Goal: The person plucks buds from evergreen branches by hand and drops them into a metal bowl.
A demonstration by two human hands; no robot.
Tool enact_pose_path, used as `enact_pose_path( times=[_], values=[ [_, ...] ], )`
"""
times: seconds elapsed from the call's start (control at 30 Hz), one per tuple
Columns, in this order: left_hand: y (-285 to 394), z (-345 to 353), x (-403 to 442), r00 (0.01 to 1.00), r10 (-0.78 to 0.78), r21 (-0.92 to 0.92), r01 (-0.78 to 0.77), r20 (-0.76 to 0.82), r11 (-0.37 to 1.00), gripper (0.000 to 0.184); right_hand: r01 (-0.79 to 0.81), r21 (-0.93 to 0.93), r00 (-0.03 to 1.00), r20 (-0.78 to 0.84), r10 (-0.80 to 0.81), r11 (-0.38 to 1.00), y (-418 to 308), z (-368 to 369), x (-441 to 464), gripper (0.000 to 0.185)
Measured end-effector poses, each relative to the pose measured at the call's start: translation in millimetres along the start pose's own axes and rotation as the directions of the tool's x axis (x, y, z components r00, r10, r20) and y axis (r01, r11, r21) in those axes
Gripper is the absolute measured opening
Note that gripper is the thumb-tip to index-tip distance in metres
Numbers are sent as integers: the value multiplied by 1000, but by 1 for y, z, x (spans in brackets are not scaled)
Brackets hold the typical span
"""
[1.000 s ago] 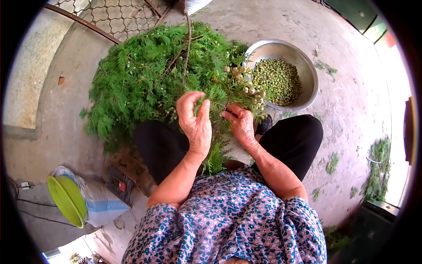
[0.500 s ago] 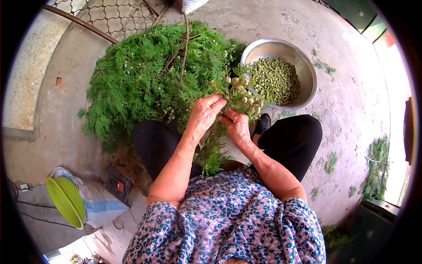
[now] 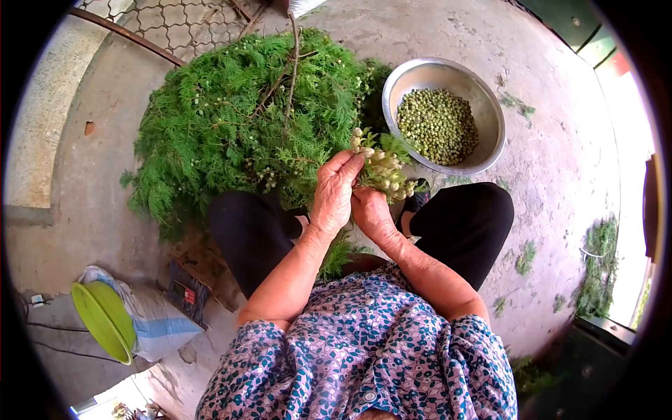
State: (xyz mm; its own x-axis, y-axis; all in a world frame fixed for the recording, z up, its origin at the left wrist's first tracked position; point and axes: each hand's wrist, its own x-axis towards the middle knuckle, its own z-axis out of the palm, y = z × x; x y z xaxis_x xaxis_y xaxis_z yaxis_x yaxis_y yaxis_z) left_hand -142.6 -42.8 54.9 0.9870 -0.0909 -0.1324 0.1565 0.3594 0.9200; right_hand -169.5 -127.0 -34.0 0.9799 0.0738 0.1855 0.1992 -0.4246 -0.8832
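My left hand [image 3: 334,187] is closed in a pinch at the near side of a leafy evergreen sprig [image 3: 397,148] bearing pale green cones [image 3: 383,168]. Just beside it, my right hand [image 3: 372,208] is closed around the sprig's lower part, its fingertips partly hidden. The two hands nearly touch in front of my knees. A large heap of cut green branches [image 3: 203,126] lies ahead and to the left. Beyond my right hand stands a wide metal basin [image 3: 493,115], partly filled with small loose green cones [image 3: 437,127].
A bare brown branch [image 3: 294,63] sticks up from the heap. At lower left, a lime-green plastic basin [image 3: 101,318] leans on a white-and-blue sack [image 3: 164,322]. A wire mesh panel [image 3: 182,24] lies at the back left. Green scraps [image 3: 526,257] litter the concrete on the right.
The coned sprig has come nearer to me and is bunched closer to my hands, away from the basin. My right hand has lowered slightly; my left hand has shifted a little right.
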Motion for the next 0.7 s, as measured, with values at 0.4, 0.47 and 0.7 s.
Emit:
enact_pose_path(
  times=[0.4, 0.47, 0.7],
  values=[
    [26, -5, -6, 986, 82, 537, -149, 147, 830, 19, -248, 605, 961, 253, 112, 756, -105, -163, 20, 9],
    [32, -2, -11, 983, 54, 573, -147, 176, 806, 19, -90, 608, 990, -34, 140, 789, -77, -155, 40, 12],
    [13, -4, -25, 979, 123, 587, -195, 160, 786, 20, -179, 616, 982, 164, 97, 767, -48, -111, 35, 25]
  ],
)
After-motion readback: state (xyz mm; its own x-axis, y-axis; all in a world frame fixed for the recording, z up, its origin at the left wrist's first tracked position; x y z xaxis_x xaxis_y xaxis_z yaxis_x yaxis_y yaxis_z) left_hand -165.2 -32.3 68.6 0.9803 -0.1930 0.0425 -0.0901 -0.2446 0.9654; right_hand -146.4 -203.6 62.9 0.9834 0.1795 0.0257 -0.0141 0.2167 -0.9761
